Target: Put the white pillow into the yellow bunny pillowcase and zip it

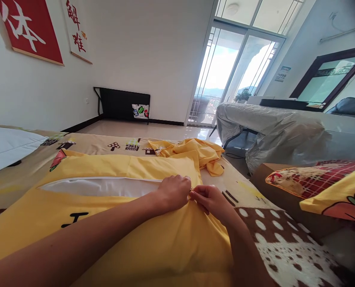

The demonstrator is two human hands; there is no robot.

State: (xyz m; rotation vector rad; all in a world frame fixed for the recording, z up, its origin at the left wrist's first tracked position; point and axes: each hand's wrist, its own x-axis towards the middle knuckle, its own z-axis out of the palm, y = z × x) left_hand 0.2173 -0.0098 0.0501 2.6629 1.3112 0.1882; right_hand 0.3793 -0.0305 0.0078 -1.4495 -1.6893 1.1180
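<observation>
A yellow pillowcase (114, 165) lies on the bed with a long opening across it, and a white pillow (105, 186) shows through that gap. At the right end of the opening, my left hand (175, 192) is closed on the yellow cloth. Right beside it, my right hand (209, 199) pinches the cloth edge between thumb and fingers. Whatever small part sits between the fingertips is mostly hidden. A carrot print marks the pillowcase's far left corner.
Crumpled yellow cloth (195, 151) lies beyond the pillowcase on the patterned bedsheet (102, 143). A white pillow (10, 147) is at the left. Cushions (315, 179) rest on a cardboard box (270, 195) at the right, near plastic-covered furniture (273, 123).
</observation>
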